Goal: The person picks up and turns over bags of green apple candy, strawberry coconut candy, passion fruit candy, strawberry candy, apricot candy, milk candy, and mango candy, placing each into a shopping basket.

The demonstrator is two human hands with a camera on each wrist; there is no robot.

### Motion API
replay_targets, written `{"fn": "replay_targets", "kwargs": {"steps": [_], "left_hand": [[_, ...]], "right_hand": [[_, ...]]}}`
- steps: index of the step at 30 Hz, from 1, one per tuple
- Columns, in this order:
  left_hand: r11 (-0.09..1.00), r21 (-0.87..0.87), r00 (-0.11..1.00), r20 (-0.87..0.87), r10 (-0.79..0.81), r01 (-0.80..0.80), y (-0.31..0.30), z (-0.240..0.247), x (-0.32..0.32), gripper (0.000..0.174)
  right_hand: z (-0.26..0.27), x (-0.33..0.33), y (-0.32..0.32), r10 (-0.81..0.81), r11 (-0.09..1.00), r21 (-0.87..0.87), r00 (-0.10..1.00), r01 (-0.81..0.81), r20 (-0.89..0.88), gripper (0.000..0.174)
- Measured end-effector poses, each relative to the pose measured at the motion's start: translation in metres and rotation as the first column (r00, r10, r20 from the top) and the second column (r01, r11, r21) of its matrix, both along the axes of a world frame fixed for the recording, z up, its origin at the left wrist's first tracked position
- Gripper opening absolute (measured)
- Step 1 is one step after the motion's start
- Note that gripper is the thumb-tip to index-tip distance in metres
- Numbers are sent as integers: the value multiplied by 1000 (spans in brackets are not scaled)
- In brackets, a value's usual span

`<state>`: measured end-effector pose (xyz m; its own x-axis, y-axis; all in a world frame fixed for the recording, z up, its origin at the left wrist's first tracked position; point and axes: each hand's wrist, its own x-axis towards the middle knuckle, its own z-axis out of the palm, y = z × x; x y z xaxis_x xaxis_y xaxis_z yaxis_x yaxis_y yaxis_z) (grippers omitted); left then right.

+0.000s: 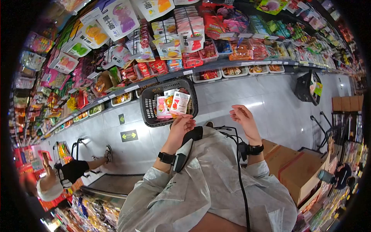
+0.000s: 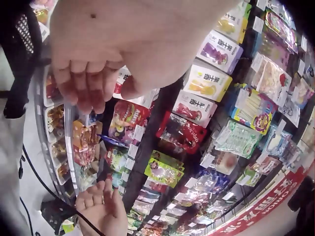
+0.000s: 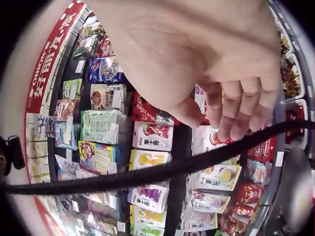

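Observation:
My left hand point(image 1: 182, 127) is beside the near right corner of a black shopping basket point(image 1: 148, 110), its fingers loosely bent with nothing between them. Inside the basket lie several snack pouches, among them a white and red pouch point(image 1: 180, 103) and a pink and white one point(image 1: 162, 108). Farther right, my right hand point(image 1: 244, 119) hovers over the floor, fingers relaxed and holding nothing. The left wrist view shows my left hand point(image 2: 106, 54) in front of the hanging bags, and the right wrist view shows my right hand point(image 3: 216, 69) likewise, its fingers slightly bent.
Shelves of hanging candy bags point(image 1: 118, 19) curve across the front, above white trays point(image 1: 234, 72) of sweets. A black bag point(image 1: 307, 88) sits on the grey floor at right. Cardboard boxes point(image 1: 297, 166) stand behind my right arm. Another person point(image 1: 50, 185) is at left. A black cable point(image 1: 240, 174) hangs down my front.

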<state>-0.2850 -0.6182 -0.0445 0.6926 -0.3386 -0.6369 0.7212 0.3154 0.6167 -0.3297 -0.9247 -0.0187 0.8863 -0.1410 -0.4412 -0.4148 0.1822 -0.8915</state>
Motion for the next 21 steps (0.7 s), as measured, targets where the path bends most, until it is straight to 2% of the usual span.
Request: {"fn": "replay_targets", "kwargs": {"steps": [7, 10, 13, 16, 21], "left_hand": [[997, 15, 997, 2, 80, -80, -1, 9, 5, 20], [991, 15, 990, 49, 135, -136, 13, 3, 22, 19], [984, -9, 981, 70, 179, -179, 25, 1, 42, 19], [977, -63, 974, 90, 209, -204, 37, -5, 60, 20], [967, -52, 964, 85, 252, -248, 53, 1, 86, 21]], "right_hand": [[6, 65, -4, 198, 977, -74, 980, -199, -12, 24], [-2, 98, 5, 272, 959, -98, 961, -266, 53, 23], [5, 125, 20, 269, 959, -113, 960, -259, 76, 22], [18, 148, 39, 317, 941, -161, 942, -297, 113, 23], [26, 189, 64, 414, 891, -252, 903, -377, 114, 25]]}}
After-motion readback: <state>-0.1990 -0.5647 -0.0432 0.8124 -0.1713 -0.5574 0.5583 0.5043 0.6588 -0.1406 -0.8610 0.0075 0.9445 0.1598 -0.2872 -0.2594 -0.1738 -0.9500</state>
